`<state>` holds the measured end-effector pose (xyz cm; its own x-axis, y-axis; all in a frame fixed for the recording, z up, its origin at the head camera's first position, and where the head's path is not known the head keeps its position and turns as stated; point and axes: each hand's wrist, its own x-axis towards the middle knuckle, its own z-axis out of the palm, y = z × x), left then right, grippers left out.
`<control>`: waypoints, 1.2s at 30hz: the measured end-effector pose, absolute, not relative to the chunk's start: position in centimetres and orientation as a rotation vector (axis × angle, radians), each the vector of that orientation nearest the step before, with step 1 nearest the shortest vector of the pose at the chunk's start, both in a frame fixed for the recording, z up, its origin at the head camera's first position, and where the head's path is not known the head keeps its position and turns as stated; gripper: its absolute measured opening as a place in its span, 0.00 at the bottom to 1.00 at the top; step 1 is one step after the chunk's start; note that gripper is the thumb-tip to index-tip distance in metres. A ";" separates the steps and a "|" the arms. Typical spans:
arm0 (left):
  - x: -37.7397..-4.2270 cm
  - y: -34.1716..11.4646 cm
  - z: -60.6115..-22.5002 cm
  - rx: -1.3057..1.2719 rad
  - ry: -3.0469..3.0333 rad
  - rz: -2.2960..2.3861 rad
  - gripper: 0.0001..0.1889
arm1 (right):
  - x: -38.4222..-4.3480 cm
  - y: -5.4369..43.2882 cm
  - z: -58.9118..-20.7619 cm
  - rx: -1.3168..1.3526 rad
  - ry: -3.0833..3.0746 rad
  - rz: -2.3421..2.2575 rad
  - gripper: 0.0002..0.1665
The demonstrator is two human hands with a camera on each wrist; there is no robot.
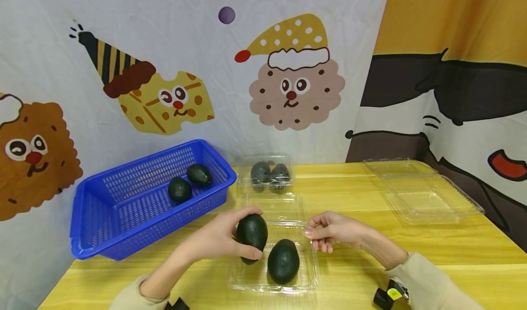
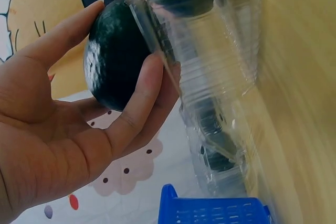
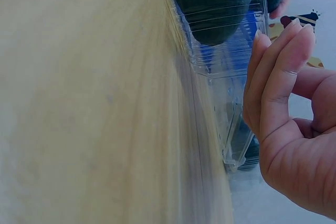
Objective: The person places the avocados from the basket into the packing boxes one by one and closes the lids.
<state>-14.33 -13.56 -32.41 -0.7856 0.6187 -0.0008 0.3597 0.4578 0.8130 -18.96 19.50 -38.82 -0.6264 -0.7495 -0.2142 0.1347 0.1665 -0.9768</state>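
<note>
left hand [image 1: 218,239] curled around a dark avocado [image 1: 252,230], over the left half of a clear tray [image 1: 306,268]
its fingers and thumb, spread as wide as the avocado, grip opposite sides near the middle of the near edge of the surface [image 1: 358,273]; the right hand [image 1: 335,232], fingers bent, is at the tray's right rim, though i cannot tell whether it pinches it. the avocado should be moderately heavy, firm, perhaps slick, and liable to bruise if squeezed, so a light fingertip hold across its widest part seems best. it is egg-shaped, green-black, with a pale sheen on one side. a second avocado [image 1: 283,262] lies in the tray's right half; the thin plastic probably flexes easily.
</note>
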 end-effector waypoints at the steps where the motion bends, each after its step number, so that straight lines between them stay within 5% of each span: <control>1: -14.3 -13.5 -32.5 0.849 2.422 1.224 0.40 | -19.0 19.5 -38.8 -0.589 1.721 -1.552 0.14; 36: -13.0 -10.8 -34.5 0.770 2.569 0.858 0.45 | -18.9 19.4 -38.7 -0.583 1.740 -1.545 0.14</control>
<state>-13.03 -10.84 -34.54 -0.8018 0.5833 -0.1299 0.3881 0.6736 0.6290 -18.87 19.43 -38.68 -0.6338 -0.7418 -0.2191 0.1298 0.1772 -0.9756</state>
